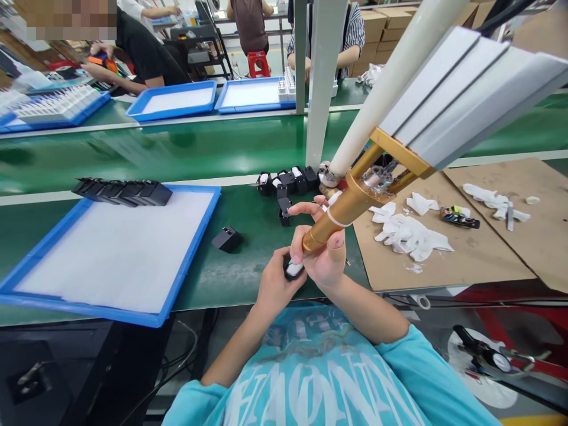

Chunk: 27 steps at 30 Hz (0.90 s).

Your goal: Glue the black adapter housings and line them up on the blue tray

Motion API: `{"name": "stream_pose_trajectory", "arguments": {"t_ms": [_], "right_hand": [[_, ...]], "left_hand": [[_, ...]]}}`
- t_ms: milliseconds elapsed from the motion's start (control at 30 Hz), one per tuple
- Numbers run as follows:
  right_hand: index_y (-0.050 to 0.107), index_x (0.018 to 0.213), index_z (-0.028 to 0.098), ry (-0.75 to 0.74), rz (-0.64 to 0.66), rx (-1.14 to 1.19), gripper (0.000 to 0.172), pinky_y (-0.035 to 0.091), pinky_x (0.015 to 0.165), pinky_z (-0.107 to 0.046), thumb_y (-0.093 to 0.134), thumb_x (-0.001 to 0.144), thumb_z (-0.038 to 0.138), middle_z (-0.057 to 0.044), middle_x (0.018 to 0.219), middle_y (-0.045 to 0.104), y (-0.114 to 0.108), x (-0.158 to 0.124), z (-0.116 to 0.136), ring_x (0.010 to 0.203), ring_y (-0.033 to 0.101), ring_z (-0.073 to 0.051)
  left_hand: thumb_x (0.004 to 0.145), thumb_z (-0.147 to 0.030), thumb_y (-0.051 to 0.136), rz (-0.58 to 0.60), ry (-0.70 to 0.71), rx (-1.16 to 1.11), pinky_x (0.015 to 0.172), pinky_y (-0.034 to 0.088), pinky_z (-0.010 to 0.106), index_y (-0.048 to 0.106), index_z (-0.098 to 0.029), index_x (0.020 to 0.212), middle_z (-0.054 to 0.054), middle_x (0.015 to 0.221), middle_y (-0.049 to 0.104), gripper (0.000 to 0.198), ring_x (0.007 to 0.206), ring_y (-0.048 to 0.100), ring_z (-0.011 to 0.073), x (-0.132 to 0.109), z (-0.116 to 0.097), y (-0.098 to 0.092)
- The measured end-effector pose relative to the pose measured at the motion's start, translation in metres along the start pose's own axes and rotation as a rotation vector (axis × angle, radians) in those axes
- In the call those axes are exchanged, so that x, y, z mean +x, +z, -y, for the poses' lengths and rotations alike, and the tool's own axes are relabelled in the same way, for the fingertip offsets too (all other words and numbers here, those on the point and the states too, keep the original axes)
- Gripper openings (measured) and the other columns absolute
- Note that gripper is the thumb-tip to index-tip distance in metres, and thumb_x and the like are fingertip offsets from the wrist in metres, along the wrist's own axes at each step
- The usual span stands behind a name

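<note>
My left hand (278,278) is closed round a small black box (288,271) with a white piece in it, just above the front edge of the green bench. My right hand (326,269) has its fingers and thumb curled about the lower end of a gold cylindrical tool (339,216), whose tip points down towards that box. Some of its other fingers stick out to the left, and white covers show near the fingertips. The tool widens upward into a gold frame with long pale panels (452,94). Its contact with the box is hidden.
A blue-rimmed tray (195,242) on the left carries a row of black boxes (122,192). One black box (227,239) lies alone; several with white pieces (288,180) stand behind my hands. White gloves (412,234) lie on cardboard (470,266) at right. A white pole (377,89) slants overhead.
</note>
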State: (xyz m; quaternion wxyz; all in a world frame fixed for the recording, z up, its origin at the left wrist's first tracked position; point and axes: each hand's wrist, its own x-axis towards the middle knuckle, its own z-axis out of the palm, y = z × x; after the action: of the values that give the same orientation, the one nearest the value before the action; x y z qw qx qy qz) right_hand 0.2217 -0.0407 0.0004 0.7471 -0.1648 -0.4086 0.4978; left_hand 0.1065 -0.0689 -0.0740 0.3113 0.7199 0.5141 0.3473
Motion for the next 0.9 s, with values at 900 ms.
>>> {"name": "stream_pose_trajectory", "arguments": {"t_ms": [900], "right_hand": [[0.039, 0.102, 0.03, -0.027, -0.102, -0.061, 0.043, 0.038, 0.029, -0.024, 0.05, 0.082, 0.066, -0.002, 0.11, 0.06, -0.008, 0.006, 0.003, 0.039, 0.054, -0.007]], "left_hand": [[0.079, -0.034, 0.066, 0.112, -0.167, 0.144, 0.076, 0.05, 0.033, 0.052, -0.023, 0.103, 0.003, 0.099, 0.069, 0.03, 0.089, 0.068, 0.0219, 0.009, 0.008, -0.027]]}}
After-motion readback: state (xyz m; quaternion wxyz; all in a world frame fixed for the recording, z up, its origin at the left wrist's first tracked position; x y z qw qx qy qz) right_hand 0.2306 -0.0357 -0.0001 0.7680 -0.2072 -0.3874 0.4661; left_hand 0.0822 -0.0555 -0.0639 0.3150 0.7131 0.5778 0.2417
